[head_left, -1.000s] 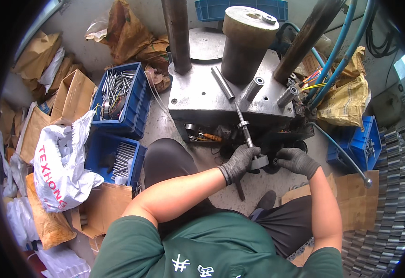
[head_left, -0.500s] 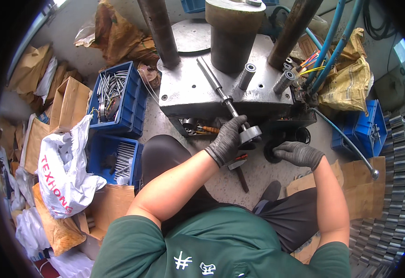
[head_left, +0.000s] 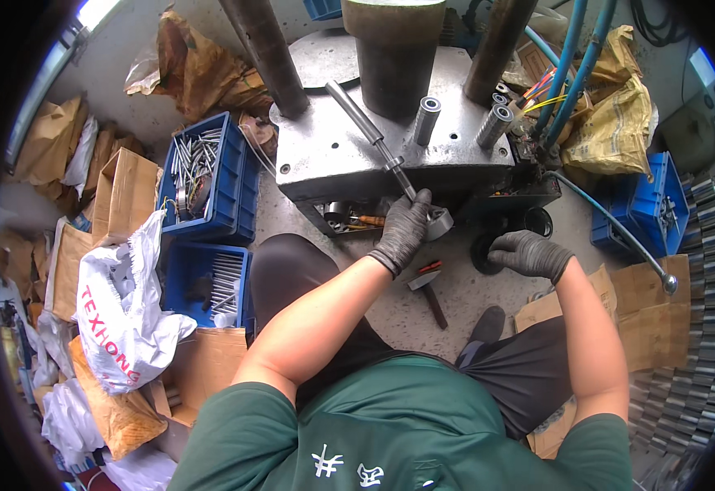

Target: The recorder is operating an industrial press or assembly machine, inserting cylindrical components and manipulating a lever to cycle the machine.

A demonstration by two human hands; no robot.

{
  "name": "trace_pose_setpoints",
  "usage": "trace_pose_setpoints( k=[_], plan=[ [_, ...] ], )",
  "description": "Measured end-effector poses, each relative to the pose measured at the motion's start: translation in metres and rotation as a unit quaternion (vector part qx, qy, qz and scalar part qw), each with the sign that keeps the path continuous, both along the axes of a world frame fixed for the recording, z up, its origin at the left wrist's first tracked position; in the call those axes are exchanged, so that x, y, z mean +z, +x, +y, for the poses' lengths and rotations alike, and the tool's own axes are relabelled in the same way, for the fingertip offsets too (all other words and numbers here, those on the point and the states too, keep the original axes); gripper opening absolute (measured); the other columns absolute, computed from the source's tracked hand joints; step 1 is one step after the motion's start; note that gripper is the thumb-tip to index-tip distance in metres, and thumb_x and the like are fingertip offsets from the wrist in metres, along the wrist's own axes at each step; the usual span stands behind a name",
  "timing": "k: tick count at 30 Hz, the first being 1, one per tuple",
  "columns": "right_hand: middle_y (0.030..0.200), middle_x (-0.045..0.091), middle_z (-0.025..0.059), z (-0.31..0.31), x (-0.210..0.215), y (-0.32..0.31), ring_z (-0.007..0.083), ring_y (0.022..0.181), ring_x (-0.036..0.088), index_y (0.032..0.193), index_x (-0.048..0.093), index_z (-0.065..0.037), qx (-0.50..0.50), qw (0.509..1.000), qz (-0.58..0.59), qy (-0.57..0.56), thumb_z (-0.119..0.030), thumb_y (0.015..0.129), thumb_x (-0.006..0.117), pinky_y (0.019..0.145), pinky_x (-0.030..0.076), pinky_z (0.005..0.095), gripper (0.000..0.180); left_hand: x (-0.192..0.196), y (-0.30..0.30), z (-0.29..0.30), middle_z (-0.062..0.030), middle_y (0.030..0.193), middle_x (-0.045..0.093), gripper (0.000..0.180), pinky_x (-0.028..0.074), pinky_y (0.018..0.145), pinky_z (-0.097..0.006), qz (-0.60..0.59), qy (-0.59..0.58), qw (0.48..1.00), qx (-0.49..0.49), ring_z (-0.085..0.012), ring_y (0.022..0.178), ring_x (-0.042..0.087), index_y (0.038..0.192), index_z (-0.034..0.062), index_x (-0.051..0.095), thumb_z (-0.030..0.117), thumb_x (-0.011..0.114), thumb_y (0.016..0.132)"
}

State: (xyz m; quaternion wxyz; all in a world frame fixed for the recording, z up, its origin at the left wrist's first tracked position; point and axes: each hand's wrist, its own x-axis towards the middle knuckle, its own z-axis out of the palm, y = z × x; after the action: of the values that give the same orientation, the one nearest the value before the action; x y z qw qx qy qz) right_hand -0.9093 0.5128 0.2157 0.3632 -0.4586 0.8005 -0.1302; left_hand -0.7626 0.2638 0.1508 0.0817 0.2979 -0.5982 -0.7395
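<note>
My left hand (head_left: 404, 233), in a dark grey glove, is closed around the lower part of a long stepped metal shaft (head_left: 359, 114). The shaft slants up and left, its far end over the steel top of a press (head_left: 312, 151). A thick metal ring (head_left: 439, 222) shows just right of that hand, at the shaft's lower end; the glove partly covers it. My right hand (head_left: 532, 255), also gloved, hangs near a black round part (head_left: 483, 252) low beside the press. Its fingers are bent together, and anything in them is hidden.
Two short metal cylinders, one plain (head_left: 427, 123) and one ridged (head_left: 495, 127), stand on the press. A hammer (head_left: 433, 301) lies on the floor. Blue crates (head_left: 231, 184) of metal rods stand left; stacked metal parts (head_left: 701, 327) line the right. A hose (head_left: 611, 225) crosses there.
The view has shifted slightly. My left hand and the shaft have moved a little up and left, and the ring now sits partly behind the glove. My right hand stays near the black part.
</note>
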Motion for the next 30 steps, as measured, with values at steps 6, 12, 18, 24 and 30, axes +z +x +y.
trace_pose_setpoints(
  k=[6,12,18,24,30],
  plan=[
    [0.084,0.074,0.0118,-0.004,0.000,0.004,0.0229,0.080,0.072,0.101,0.075,-0.002,-0.025,0.996,-0.013,-0.080,-0.036,0.103,0.069,0.078,0.058,0.0392,0.034,0.003,0.007,0.019,-0.0086,0.093,0.071,0.037,0.056,0.080,-0.038,0.058,-0.189,0.980,-0.003,-0.0175,0.085,0.067,0.111,0.0012,0.067,0.037,0.061,0.111],
    [0.082,0.071,0.0067,-0.021,-0.009,0.027,0.0134,0.076,0.067,0.102,0.074,-0.003,-0.236,0.932,-0.255,-0.099,-0.049,0.107,0.066,0.071,0.056,0.0325,0.047,0.004,0.010,0.030,-0.0097,0.103,0.069,0.027,0.055,0.081,-0.035,0.196,-0.164,0.965,-0.053,-0.0164,0.090,0.066,0.115,0.0029,0.063,0.029,0.066,0.109],
    [0.087,0.071,0.0054,-0.029,-0.014,0.036,0.0136,0.080,0.066,0.105,0.074,-0.003,-0.247,0.898,-0.340,-0.131,-0.056,0.107,0.065,0.075,0.057,0.0319,0.054,0.009,0.010,0.029,-0.0157,0.113,0.070,0.041,0.055,0.084,-0.039,0.247,-0.222,0.941,-0.068,-0.0221,0.094,0.066,0.109,0.0025,0.061,0.043,0.064,0.108],
    [0.107,0.077,0.0213,-0.024,0.005,0.031,0.0368,0.101,0.074,0.116,0.078,-0.004,0.026,0.998,0.015,-0.060,-0.058,0.103,0.062,0.092,0.057,0.0450,0.058,0.044,0.015,0.009,-0.0122,0.112,0.068,0.030,0.054,0.092,-0.043,0.331,-0.350,0.876,-0.038,-0.0264,0.106,0.067,0.106,0.0037,0.063,0.032,0.070,0.107],
    [0.117,0.077,0.0224,-0.016,0.029,0.033,0.0410,0.113,0.071,0.120,0.078,-0.006,0.062,0.997,-0.025,0.033,-0.056,0.099,0.064,0.100,0.054,0.0478,0.056,0.125,0.003,-0.028,-0.0116,0.126,0.067,0.034,0.051,0.078,-0.027,0.430,-0.308,0.849,-0.012,-0.0089,0.089,0.059,0.121,0.0025,0.061,0.035,0.064,0.110]
  ],
)
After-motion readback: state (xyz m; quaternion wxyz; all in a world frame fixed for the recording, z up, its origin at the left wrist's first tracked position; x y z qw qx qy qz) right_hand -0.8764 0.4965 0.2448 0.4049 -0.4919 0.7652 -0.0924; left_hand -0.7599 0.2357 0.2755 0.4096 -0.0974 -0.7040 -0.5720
